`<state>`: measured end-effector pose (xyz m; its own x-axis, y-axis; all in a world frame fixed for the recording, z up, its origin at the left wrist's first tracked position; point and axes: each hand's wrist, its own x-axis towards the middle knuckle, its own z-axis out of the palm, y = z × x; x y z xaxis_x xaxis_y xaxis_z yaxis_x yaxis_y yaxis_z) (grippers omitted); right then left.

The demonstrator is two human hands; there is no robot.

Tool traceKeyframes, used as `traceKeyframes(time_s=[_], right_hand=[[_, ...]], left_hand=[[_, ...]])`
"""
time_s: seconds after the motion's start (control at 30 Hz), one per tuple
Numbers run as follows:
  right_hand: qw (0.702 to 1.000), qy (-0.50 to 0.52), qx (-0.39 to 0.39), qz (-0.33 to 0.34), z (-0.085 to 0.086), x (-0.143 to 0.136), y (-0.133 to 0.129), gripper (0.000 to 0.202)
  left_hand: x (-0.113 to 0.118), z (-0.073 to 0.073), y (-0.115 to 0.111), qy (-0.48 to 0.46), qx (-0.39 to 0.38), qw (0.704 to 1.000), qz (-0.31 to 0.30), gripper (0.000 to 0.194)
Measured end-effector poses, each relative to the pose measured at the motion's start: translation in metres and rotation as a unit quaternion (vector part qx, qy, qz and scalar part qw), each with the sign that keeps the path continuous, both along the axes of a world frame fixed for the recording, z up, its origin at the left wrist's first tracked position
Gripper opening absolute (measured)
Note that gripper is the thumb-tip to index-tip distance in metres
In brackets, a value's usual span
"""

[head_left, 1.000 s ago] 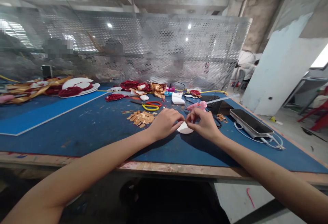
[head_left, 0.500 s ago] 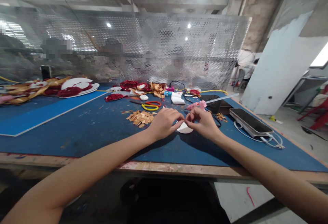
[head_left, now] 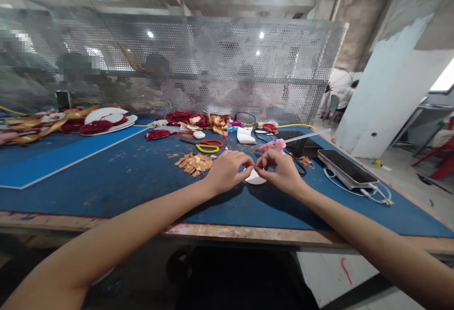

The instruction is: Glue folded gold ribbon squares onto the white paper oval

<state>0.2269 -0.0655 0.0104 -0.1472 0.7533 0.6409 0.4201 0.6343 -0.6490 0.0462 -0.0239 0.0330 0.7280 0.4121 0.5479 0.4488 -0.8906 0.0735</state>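
Note:
My left hand [head_left: 230, 172] and my right hand [head_left: 278, 168] meet at the fingertips over a white round disc [head_left: 256, 177] on the blue table. Both are closed in a pinch at a tiny brownish piece, too small to make out clearly. Left of my left hand lies a pile of gold cut pieces [head_left: 194, 163]. Red and yellow handled scissors [head_left: 209, 146] rest behind that pile. Just behind my right hand is a pink glue gun [head_left: 272, 146] with a clear stick pointing out to the right.
A phone [head_left: 347, 169] with a white cable lies at the right. Red and gold ribbon bundles [head_left: 184, 118] line the back, before a perforated metal screen [head_left: 213, 64]. White discs with red material [head_left: 106, 123] sit back left. People show behind the screen.
My fingertips have shifted very slightly to the left, still together above the white disc. Things on the table have not moved.

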Motion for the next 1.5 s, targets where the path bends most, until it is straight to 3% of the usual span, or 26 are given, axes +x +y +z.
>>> traceKeyframes(time_s=[0.3,0.6,0.73,1.07,1.37,1.5], right_hand=[[0.998,-0.055,0.016,-0.04,0.002,-0.002,-0.003,0.018],[0.995,-0.076,-0.018,-0.068,-0.002,-0.004,-0.002,0.017],[0.994,-0.084,-0.024,-0.066,-0.004,-0.003,-0.003,0.017],[0.998,-0.066,0.004,0.004,0.0,0.007,0.005,0.012],[0.997,-0.075,-0.009,0.002,-0.003,0.008,0.006,0.008],[0.999,-0.015,-0.046,0.025,-0.002,0.005,0.007,0.012]], left_hand=[[0.002,-0.001,0.0,-0.034,-0.046,0.998,-0.001,0.008],[0.003,-0.004,0.002,0.051,0.071,0.996,-0.022,0.012],[0.004,-0.008,0.004,0.071,0.087,0.993,-0.031,0.012],[-0.005,0.004,0.01,0.009,-0.122,0.99,-0.068,0.015],[-0.003,0.0,0.01,-0.004,-0.158,0.986,-0.049,0.016],[-0.003,0.002,0.007,-0.025,-0.162,0.985,-0.049,0.015]])
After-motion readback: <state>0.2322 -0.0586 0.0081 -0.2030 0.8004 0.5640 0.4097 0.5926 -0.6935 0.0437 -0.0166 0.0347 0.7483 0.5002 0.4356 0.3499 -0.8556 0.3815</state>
